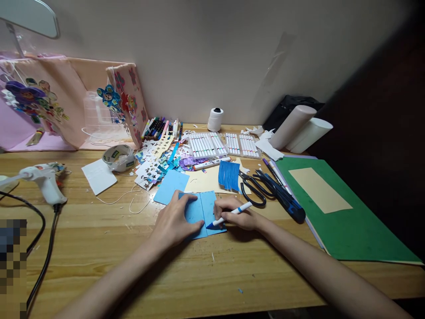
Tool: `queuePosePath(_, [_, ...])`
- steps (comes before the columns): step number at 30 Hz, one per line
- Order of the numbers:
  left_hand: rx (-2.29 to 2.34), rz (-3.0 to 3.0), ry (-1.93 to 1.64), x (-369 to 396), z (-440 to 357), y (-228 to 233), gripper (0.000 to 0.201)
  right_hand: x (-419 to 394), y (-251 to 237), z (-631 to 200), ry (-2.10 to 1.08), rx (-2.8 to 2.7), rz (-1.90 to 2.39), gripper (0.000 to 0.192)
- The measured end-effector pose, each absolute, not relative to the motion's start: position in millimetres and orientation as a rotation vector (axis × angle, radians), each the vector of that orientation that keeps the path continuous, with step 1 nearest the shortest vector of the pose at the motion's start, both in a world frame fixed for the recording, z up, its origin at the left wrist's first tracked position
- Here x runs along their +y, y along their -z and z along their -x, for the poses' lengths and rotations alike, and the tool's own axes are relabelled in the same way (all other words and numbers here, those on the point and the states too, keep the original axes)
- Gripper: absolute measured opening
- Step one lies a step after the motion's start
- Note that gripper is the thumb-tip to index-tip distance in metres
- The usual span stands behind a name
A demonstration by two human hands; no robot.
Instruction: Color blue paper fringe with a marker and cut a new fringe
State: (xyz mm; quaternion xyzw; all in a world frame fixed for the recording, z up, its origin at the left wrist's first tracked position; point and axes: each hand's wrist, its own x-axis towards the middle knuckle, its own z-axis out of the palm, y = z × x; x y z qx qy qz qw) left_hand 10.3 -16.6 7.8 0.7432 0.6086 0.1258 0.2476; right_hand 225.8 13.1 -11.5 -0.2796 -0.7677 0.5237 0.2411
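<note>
Near the front edge of the wooden table (99, 248), about mid-width, lies a small blue paper piece (202, 208) with vertical fold or pen lines. The left hand (174, 223) lies flat on it, fingers spread, grip open, pinning the paper's left part. The right hand (237, 217) has its grip closed around a white marker with a blue tip (229, 214); the tip touches the paper near its lower right corner. Just behind the paper sit a larger light-blue sheet (171, 185), a cream sheet (206, 181) and a darker blue fringed piece (229, 175). Black-handled scissors (257, 188) lie just right of the fringed piece, toward the green folder (352, 230) at the right edge, which carries a cream rectangle (320, 189). Trays of white markers (207, 145) line the back edge beside a spool of white thread (215, 118). A heap of paper scraps (157, 161) lies left of the trays. A white glue gun (44, 179) rests near the left edge, cord trailing to the front.
</note>
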Motion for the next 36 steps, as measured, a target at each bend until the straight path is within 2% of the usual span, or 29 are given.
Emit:
queuePosePath(12, [1.658,-2.018,-0.318,-16.0,-10.0,-7.6,0.055,12.8,8.5,-225.6,-1.510,-2.146,0.645,0.024])
queuePosePath(18, [1.643,-1.982,-0.355,-15.7,-10.1,-7.7,0.055,12.5,15.9,-227.1,-1.601,-2.001,0.611,0.036])
queuePosePath(23, [1.577,-1.909,-0.463,-11.8,-6.0,-5.9,0.049,15.0,2.5,-239.1,-1.328,-1.725,0.775,0.027])
queuePosePath(30, [1.437,-1.740,-0.747,-1.1,7.5,-14.0,0.030,15.7,-20.9,-250.0,-0.902,-2.549,0.915,0.022])
queuePosePath(36, [1.404,-1.775,-0.716,-5.5,1.3,-11.9,0.024,11.2,-20.8,-241.3,-0.777,-2.714,0.890,0.023])
